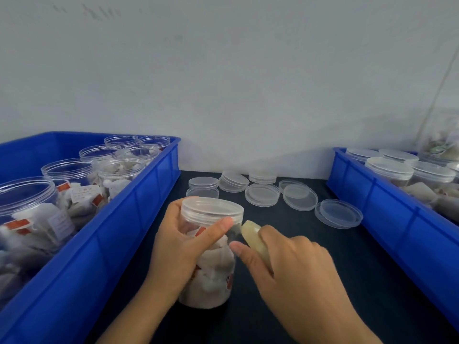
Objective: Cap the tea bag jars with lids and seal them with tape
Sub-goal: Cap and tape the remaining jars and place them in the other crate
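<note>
Hands work at the frame's six o'clock: left hand (173,247) wraps a capped tea bag jar (211,264) standing on the dark table (323,281), thumb pressed beneath its lid (212,209). Right hand (293,271), at four o'clock, grips a tape roll (253,238) touching the jar. Loose lids (262,194) lie at twelve o'clock.

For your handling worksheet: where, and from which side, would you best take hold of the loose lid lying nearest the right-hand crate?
Grip the lid by its thin rim, pinching opposite edges from above. It lies flat on the dark table with its hollow side up, apart from the other lids, so the raised rim is free all round.
</note>
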Available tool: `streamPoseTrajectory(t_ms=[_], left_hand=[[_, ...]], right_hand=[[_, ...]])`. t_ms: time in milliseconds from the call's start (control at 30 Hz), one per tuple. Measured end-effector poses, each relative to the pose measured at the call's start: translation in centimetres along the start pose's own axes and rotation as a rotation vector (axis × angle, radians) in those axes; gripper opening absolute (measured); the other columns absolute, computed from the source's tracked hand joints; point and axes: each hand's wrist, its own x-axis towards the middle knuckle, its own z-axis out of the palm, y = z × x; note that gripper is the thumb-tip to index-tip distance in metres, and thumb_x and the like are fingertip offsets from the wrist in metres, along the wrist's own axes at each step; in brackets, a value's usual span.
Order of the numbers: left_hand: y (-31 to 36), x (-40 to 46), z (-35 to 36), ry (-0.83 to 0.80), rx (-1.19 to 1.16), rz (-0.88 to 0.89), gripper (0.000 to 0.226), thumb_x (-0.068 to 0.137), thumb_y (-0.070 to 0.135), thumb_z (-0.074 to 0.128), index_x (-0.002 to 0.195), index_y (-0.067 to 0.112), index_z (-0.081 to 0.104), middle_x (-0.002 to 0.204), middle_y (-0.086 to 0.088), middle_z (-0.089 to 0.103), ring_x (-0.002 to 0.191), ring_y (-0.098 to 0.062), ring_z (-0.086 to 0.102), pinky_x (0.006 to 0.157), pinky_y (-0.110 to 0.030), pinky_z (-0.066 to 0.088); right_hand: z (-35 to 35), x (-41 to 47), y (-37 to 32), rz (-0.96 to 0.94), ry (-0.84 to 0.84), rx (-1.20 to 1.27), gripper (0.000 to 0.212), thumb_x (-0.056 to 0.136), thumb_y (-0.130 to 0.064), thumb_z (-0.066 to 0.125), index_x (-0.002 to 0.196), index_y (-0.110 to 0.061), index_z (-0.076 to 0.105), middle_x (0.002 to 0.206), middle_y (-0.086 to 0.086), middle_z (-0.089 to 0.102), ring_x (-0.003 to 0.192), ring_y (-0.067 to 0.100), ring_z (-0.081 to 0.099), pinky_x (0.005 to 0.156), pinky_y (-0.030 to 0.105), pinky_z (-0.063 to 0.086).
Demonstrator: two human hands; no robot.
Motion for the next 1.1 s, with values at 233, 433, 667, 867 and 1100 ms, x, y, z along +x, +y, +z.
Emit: streamPoseTrajectory(t_ms=[233,433,667,867,1100], left_hand=[[-0.1,0.4,-0.8,-0.126,-0.060,-0.035,0.074,0.051,0.044,0.092,0.113,0.020,0.060,0.100,0.011,0.072,0.092,-0.003,0.068,0.069,-0.009,0.050],[0.0,0.4,-1.0,-0.175,-0.067,-0.052,0.103,0.027,0.074,0.081,0.115,0.025,0.059,0.104,0.012,0.071,0.096,-0.002,0.066,0.072,-0.010,0.051],[0.0,0.3,-1.0,-0.213,-0.097,-0.105,0.106,0.021,0.080,0.078,0.112,0.027,0.062,0.102,0.011,0.072,0.094,-0.001,0.067,0.068,-0.011,0.051],[0.2,0.1,-0.8,-0.274,-0.151,-0.146,0.110,0.022,0.075,0.081,0.115,0.023,0.059,0.100,0.009,0.073,0.091,-0.004,0.068,0.067,-0.012,0.052],[0.2,-0.1,-0.7,-0.306,-0.201,-0.215,0.114,0.019,0.070,0.085,0.117,0.021,0.056,0.099,0.006,0.074,0.090,-0.008,0.070,0.066,-0.015,0.053]], right_hand=[[-1.0,0.2,2.2,0.041,0.117,0.079,0.072,0.068,-0.083,0.006,0.065,-0.025,0.049,0.053,-0.005,0.052,0.053,0.013,0.050,0.048,0.021,0.037],[-0.6,1.1,3.9,0.067,0.070,0.091,0.078,0.064,-0.085,0.009,0.079,-0.026,0.058,0.063,-0.003,0.057,0.061,0.010,0.054,0.059,0.024,0.045],[0.0,1.3,4.0,0.132,-0.006,0.239,0.073,0.064,-0.085,0.021,0.077,-0.025,0.059,0.056,-0.005,0.050,0.052,0.008,0.043,0.054,0.022,0.037],[-0.1,1.1,3.8,0.124,0.029,0.230,0.073,0.063,-0.086,0.017,0.076,-0.026,0.057,0.057,-0.005,0.053,0.055,0.009,0.048,0.058,0.024,0.042],[-0.2,1.1,3.7,0.116,0.031,0.219,0.072,0.064,-0.085,0.018,0.075,-0.025,0.057,0.056,-0.005,0.052,0.055,0.011,0.048,0.061,0.028,0.046]])
